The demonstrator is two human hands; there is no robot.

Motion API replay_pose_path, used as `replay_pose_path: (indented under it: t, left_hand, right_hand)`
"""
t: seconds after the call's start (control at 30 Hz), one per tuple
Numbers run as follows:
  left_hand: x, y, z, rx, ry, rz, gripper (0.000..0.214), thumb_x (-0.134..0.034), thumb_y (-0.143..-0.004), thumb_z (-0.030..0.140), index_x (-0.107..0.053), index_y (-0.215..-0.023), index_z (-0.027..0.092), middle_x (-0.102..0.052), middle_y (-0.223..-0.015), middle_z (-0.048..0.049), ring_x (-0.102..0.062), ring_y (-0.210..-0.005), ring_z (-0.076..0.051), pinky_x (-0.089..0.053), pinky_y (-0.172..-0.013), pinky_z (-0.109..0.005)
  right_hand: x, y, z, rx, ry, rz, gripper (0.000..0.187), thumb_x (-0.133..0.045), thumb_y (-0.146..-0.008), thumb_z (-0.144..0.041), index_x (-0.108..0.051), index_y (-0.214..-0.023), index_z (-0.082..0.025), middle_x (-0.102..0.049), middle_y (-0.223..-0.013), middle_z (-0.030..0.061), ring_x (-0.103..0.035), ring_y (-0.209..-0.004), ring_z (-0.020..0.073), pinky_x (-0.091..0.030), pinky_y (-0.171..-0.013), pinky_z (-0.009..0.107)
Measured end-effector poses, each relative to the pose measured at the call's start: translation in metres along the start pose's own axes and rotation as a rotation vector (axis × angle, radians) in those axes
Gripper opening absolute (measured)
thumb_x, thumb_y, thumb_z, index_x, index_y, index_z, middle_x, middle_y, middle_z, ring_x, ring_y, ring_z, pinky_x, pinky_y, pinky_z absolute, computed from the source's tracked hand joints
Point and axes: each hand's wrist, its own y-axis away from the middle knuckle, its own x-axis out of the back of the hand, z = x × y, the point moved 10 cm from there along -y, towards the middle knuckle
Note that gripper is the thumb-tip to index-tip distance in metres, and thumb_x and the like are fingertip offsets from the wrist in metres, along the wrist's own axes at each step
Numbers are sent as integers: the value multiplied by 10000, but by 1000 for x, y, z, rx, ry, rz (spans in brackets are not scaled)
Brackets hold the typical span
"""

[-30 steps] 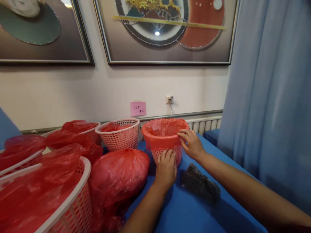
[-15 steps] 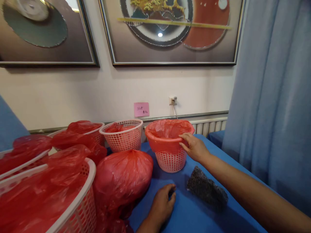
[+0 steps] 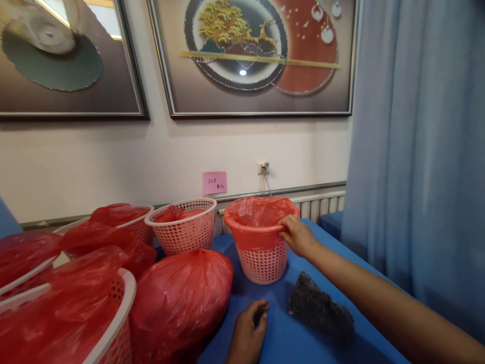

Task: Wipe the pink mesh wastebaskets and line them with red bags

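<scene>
A pink mesh basket [image 3: 263, 263] lined with a red plastic bag [image 3: 257, 215] stands on the blue table [image 3: 299, 338]. My right hand [image 3: 299, 235] grips the bag-covered rim on the basket's right side, fingers curled over the edge. My left hand [image 3: 248, 331] rests on the blue cloth in front of the basket, fingers loosely curled, holding nothing that I can see. A dark crumpled bundle [image 3: 320, 311] lies on the cloth under my right forearm.
A tied, full red bag [image 3: 178, 298] sits left of my left hand. More pink baskets with red bags [image 3: 182, 227] [image 3: 76, 313] crowd the left side. A wall with framed pictures and a pink note [image 3: 214, 182] is behind. A blue curtain [image 3: 417, 151] hangs at right.
My left hand left the basket's side and dropped back to the cloth near me. My right hand closed over the rim. The view tilted slightly upward.
</scene>
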Motion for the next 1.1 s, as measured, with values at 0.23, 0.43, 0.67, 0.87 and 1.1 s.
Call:
replay_pose_path:
  t: [0.23,0.43,0.67,0.87,1.1]
  left_hand:
    - [-10,-2,0,27,-59,-92,363,-585,-824,333,-733,-1110,165,-789,-1080,-104,-734,-1055,-267,-558,-1006,-421]
    - [-19,-1,-6,26,-90,-144,359,-571,-842,311,-726,-1140,183,-785,-1100,-96,-728,-1073,-253,-556,-1009,-406]
    - [-22,4,-8,5,-109,-153,325,-554,-855,268,-734,-1120,215,-783,-1100,-75,-730,-1050,-240,-566,-984,-386]
    - [-23,8,-16,-75,-187,-151,382,-570,-811,174,-723,-1154,245,-781,-1067,-57,-728,-1012,-234,-551,-987,-364]
    - [-32,22,-5,-39,-252,-186,414,-587,-748,69,-711,-1116,213,-773,-1078,-54,-710,-1012,-213,-521,-976,-341]
  right_hand:
    - [50,-19,84,-191,102,85,222,-658,-810,-130,-646,-1019,-201,-645,-1023,54,-615,-944,204,-492,-850,347]
    - [70,-19,166,-361,226,81,205,-643,-818,-166,-677,-1019,-145,-624,-1010,75,-596,-968,217,-448,-913,365]
    - [56,-20,226,-470,293,82,268,-675,-752,-171,-669,-1018,-141,-629,-1021,104,-600,-966,244,-470,-908,369]
    - [32,-37,239,-473,296,110,296,-672,-721,-172,-663,-1015,-145,-627,-1031,110,-597,-1009,260,-482,-928,377]
    - [22,-27,222,-419,201,104,457,-635,-778,-178,-610,-1221,-69,-548,-1262,217,-507,-1244,333,-429,-962,418]
